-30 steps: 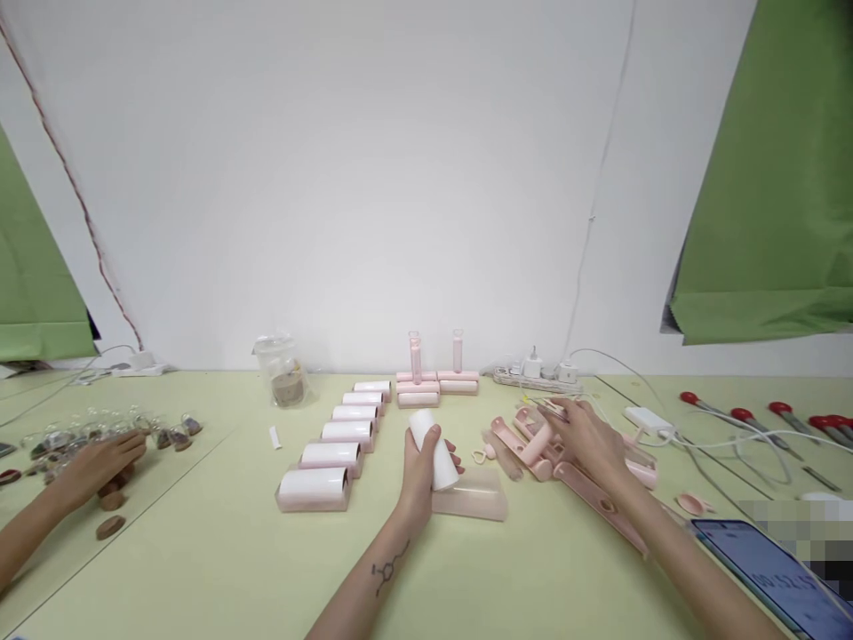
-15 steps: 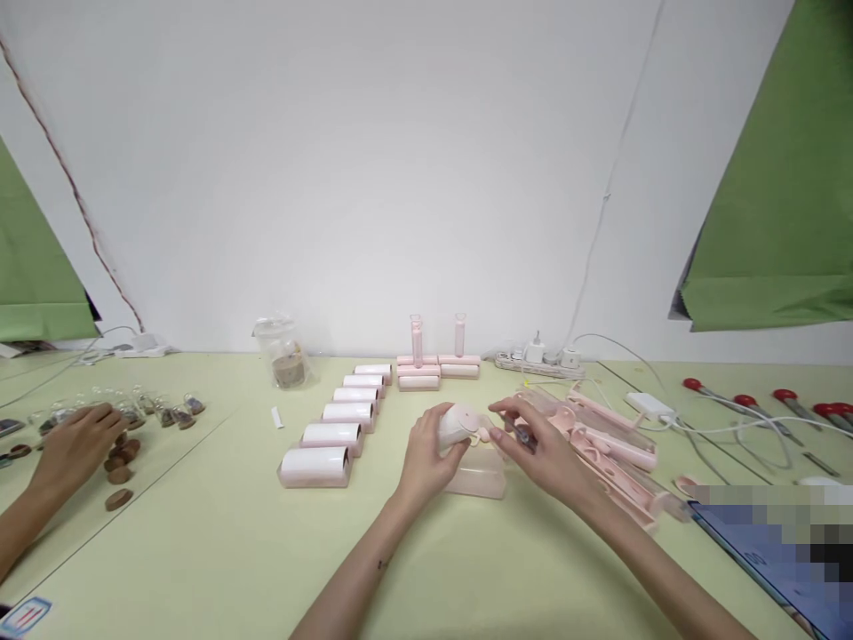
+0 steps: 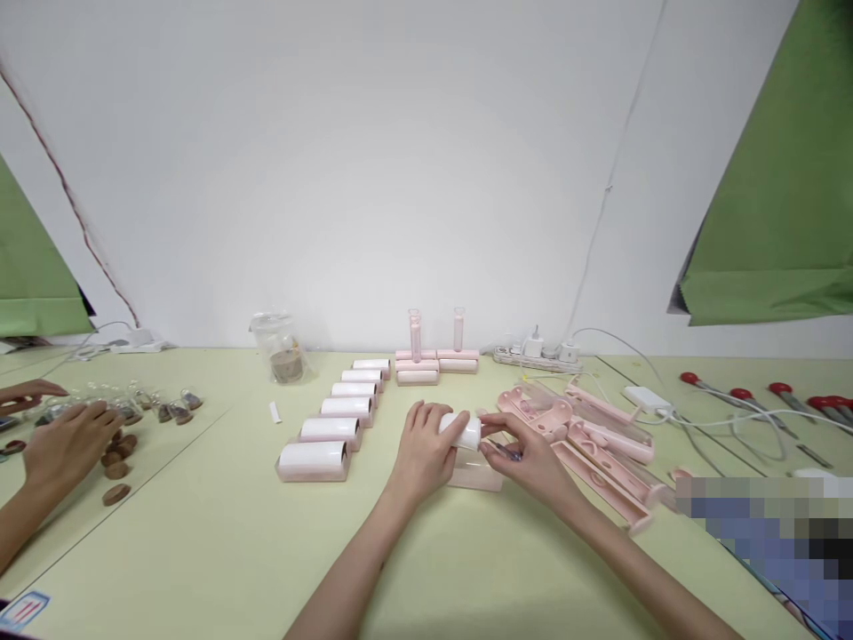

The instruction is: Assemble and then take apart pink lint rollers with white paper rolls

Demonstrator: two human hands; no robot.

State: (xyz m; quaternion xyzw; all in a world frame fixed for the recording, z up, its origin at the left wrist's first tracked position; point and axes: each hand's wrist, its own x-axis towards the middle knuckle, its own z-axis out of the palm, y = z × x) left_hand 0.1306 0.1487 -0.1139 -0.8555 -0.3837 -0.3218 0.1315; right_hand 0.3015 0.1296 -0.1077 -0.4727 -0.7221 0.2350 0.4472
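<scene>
My left hand [image 3: 421, 447] is closed round a white paper roll [image 3: 464, 430], held sideways just above the table. My right hand [image 3: 526, 455] meets the roll's right end, its fingers pinched on a small pink part [image 3: 494, 428] that I cannot make out fully. Under both hands lies a translucent pink cover [image 3: 474, 478]. To the right is a heap of pink roller handles [image 3: 578, 439].
A row of white rolls in pink holders [image 3: 337, 421] runs from front left to back. Finished pink rollers [image 3: 426, 365] stand at the back. Another person's hands [image 3: 63, 441] work at small bottles and corks on the left. Power strip, cables, red-handled tools on the right.
My right hand left the handle heap carrying a pink part and came to the roll's end. My left hand turned the roll from upright to sideways.
</scene>
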